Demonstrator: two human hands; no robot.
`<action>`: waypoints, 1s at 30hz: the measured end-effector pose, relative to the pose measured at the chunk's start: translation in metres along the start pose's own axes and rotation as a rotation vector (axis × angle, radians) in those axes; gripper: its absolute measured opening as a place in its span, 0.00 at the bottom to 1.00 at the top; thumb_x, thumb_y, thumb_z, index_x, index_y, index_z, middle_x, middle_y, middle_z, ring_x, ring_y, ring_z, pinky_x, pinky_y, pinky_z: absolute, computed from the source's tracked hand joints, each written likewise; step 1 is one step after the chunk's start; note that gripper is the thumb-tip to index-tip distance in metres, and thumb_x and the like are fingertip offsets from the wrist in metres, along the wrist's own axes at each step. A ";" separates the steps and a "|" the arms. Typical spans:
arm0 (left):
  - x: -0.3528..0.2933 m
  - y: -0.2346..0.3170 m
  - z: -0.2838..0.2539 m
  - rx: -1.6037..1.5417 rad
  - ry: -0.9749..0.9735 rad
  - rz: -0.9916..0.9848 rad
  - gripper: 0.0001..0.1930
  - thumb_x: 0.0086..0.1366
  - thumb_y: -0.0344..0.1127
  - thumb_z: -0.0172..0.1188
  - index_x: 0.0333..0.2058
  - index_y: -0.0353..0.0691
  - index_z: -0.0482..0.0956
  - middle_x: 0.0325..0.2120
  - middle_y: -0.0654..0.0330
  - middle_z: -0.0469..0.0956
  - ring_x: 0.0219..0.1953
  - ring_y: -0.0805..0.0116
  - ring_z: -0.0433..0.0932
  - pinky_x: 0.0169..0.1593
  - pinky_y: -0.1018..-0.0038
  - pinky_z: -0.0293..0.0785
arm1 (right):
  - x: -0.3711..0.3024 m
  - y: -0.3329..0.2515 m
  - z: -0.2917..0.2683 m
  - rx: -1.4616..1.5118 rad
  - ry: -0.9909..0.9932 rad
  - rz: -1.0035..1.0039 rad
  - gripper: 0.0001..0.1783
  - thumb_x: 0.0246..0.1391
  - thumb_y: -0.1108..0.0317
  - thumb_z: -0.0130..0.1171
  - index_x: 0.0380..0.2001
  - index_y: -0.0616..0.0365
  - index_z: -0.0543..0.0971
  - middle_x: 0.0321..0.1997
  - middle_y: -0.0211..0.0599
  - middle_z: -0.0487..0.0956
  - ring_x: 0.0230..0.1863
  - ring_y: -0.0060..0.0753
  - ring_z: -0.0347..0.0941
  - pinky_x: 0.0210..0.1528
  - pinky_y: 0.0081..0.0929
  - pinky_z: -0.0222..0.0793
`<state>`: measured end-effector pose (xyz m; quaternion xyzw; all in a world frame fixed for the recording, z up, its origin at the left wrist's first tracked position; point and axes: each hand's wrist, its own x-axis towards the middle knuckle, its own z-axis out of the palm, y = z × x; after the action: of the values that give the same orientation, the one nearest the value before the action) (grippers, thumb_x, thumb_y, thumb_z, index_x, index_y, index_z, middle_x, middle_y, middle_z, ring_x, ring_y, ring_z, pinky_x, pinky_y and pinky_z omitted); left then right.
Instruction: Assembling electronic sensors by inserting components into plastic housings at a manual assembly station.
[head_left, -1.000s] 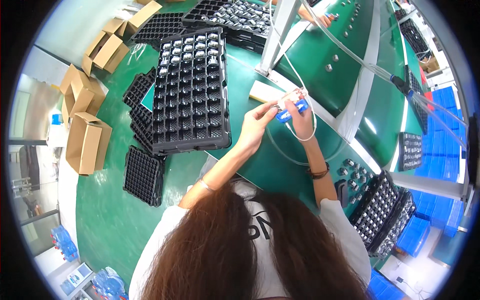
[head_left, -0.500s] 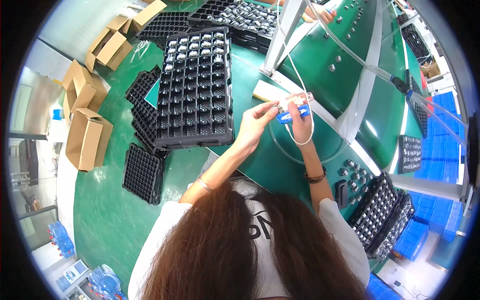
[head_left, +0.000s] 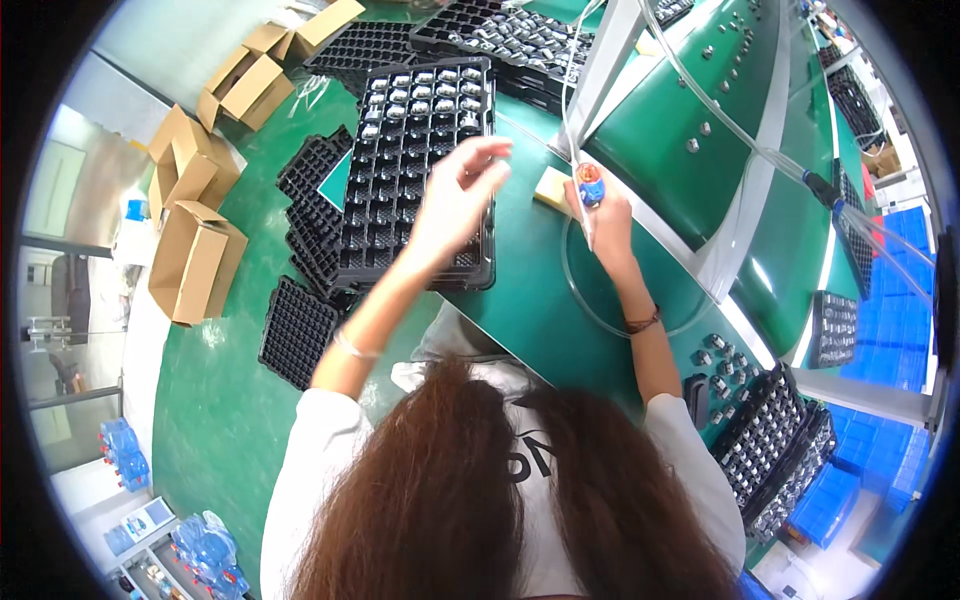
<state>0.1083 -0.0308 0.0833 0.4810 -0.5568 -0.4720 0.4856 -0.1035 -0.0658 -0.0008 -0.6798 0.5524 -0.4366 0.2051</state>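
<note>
My left hand (head_left: 458, 203) is raised over the right side of a black compartment tray (head_left: 412, 185), slightly blurred. Its thumb and fingers are apart, and nothing shows between them. Small silver metal parts (head_left: 421, 92) fill the far rows of this tray; most of its nearer pockets hold none. Over the table to the right, my right hand (head_left: 612, 222) is closed around a small blue and orange hand tool (head_left: 590, 186), with a white hose (head_left: 573, 110) running beside it. The fingers hide much of the tool, and I cannot make out its exact kind.
A yellowish block (head_left: 552, 188) lies left of my right hand. A metal post (head_left: 603, 75) rises behind it, beside a green conveyor belt (head_left: 680, 140). Loose metal parts (head_left: 722, 362) and a filled tray (head_left: 765, 430) are at the near right. Cardboard boxes (head_left: 196, 262) stand at the left.
My left hand has left the right hand and moved left over the tray. The small part between my hands no longer shows. My right hand still grips the tool, now turned.
</note>
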 end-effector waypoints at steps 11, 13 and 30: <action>0.102 -0.045 -0.056 1.191 -0.085 0.329 0.12 0.52 0.35 0.63 0.37 0.43 0.79 0.35 0.58 0.73 0.38 0.58 0.74 0.42 0.68 0.71 | -0.020 0.001 -0.044 0.052 -0.070 0.172 0.33 0.36 0.64 0.72 0.44 0.55 0.65 0.23 0.25 0.58 0.21 0.17 0.54 0.23 0.18 0.53; 0.105 -0.047 -0.060 1.114 -0.096 0.335 0.11 0.53 0.35 0.63 0.36 0.43 0.79 0.34 0.58 0.73 0.35 0.60 0.75 0.40 0.69 0.71 | -0.030 0.004 -0.058 0.083 -0.056 0.175 0.32 0.37 0.64 0.71 0.44 0.55 0.65 0.23 0.24 0.59 0.20 0.15 0.53 0.22 0.17 0.52; 0.018 0.003 -0.004 -0.505 -0.185 -0.274 0.13 0.66 0.36 0.51 0.45 0.35 0.69 0.44 0.53 0.74 0.45 0.67 0.75 0.50 0.76 0.73 | -0.001 0.009 -0.019 0.010 -0.012 0.050 0.35 0.35 0.55 0.72 0.46 0.56 0.68 0.37 0.36 0.71 0.32 0.33 0.68 0.36 0.28 0.68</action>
<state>0.1114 -0.0486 0.0881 0.3707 -0.3936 -0.6986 0.4688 -0.1241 -0.0636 0.0021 -0.6675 0.5657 -0.4298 0.2227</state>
